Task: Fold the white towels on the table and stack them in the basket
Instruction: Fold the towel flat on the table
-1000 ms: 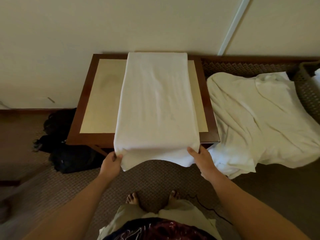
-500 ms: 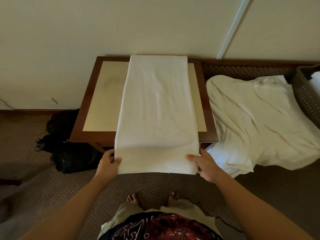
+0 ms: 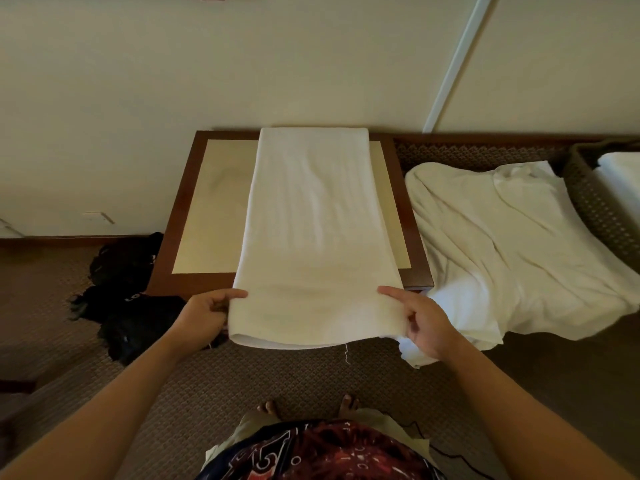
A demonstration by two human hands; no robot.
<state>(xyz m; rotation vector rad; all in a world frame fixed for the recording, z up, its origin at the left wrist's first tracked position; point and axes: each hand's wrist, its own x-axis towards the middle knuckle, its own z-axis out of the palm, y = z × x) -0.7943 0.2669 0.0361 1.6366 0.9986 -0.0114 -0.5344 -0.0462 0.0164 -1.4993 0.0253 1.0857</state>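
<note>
Long white towel (image 3: 318, 230), soft terry with faint lengthwise ripples, lies down the middle of the wood-framed bench (image 3: 180, 216); its near end overhangs the bench edge. Left hand (image 3: 202, 315) pinches the near left corner, right hand (image 3: 427, 323) the near right, each grip thumb on top. Crumpled white towel (image 3: 502, 251) on the carpet to the right. Woven dark basket (image 3: 595, 202) at far right, white cloth inside.

I see my two bare forearms (image 3: 114, 407), no sleeves, my left hand (image 3: 204, 317), right hand (image 3: 427, 323), a dark navy-and-red printed shirt (image 3: 318, 452), pale khaki shorts (image 3: 252, 424) and bare feet (image 3: 268, 407).
</note>
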